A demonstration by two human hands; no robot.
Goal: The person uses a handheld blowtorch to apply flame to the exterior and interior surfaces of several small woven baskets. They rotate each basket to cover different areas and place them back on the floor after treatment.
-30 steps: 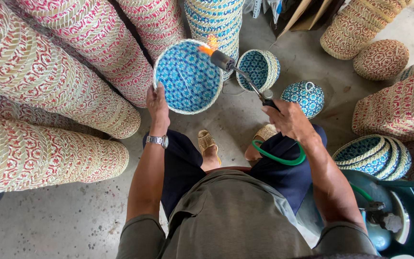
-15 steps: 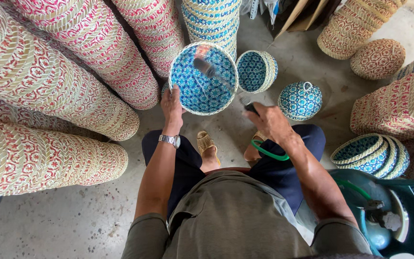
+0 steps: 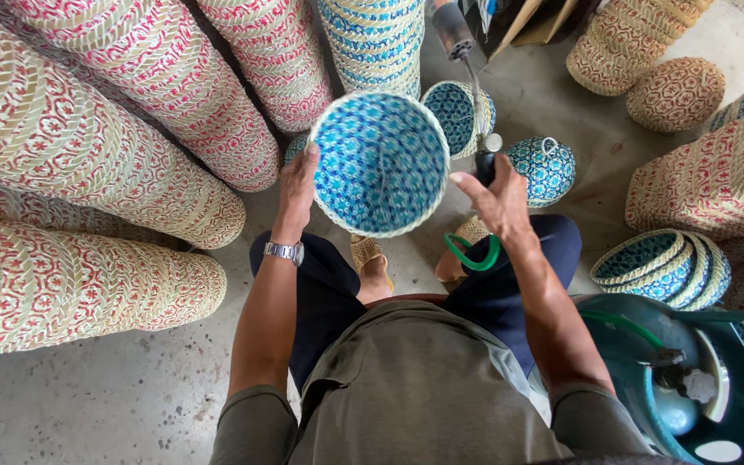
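Observation:
A blue and white woven basket (image 3: pixel 379 164) is held up in front of me, its opening facing the camera. My left hand (image 3: pixel 297 185) grips its left rim. My right hand (image 3: pixel 497 196) is shut on the dark handle of a gas torch (image 3: pixel 461 52), whose thin metal tube rises to a nozzle near the top of the view. The right fingertips reach toward the basket's right rim. No flame is visible at the nozzle. A green hose (image 3: pixel 472 257) loops below my right wrist.
Stacks of red and cream woven baskets (image 3: pixel 88 146) lie on the left. Blue baskets stand behind (image 3: pixel 456 108), a blue lid (image 3: pixel 542 168) on the floor, more nested at right (image 3: pixel 660 267). A teal gas cylinder (image 3: pixel 691 379) sits at lower right.
The flame seen a second ago is gone. The torch has swung up and away from the basket. The basket has moved right and down, closer to the camera.

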